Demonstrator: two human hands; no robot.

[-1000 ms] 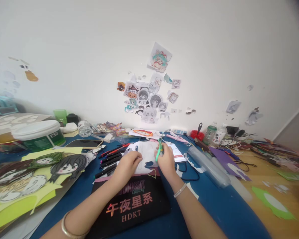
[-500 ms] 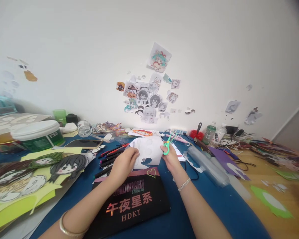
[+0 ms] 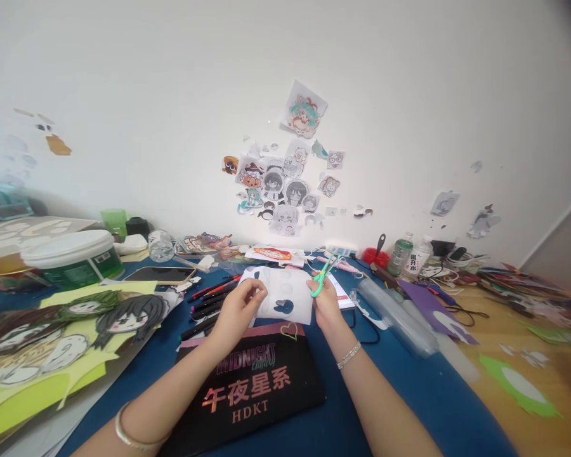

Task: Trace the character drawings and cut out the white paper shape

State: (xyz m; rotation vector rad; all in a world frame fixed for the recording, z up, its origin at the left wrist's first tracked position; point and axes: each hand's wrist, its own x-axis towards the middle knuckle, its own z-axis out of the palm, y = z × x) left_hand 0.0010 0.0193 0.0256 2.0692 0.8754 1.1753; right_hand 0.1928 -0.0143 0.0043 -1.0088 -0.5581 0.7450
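Observation:
A white paper sheet (image 3: 295,292) with cut-out holes is held up over the black box (image 3: 261,393). Dark blue shows through the openings. My left hand (image 3: 240,308) is at the sheet's left side, fingers curled in a pinch against it; the exact contact at the fingertips is hard to see. My right hand (image 3: 327,303) grips the sheet's right edge and also keeps hold of green-handled scissors (image 3: 320,282), whose blades point up and away. Black marker pens (image 3: 214,308) lie just left of the sheet.
A phone (image 3: 159,275) and a white-lidded tub (image 3: 71,254) stand at left, with drawn paper figures (image 3: 128,314) nearer. At right are a clear plastic roll (image 3: 397,314), purple paper (image 3: 433,311) and bottles (image 3: 402,254). Paper drawings (image 3: 295,193) are stuck on the wall.
The sheet has turned, and its holes show more plainly. The fingers of my left hand have lifted and loosened slightly. My right hand has shifted a little, still with the scissors.

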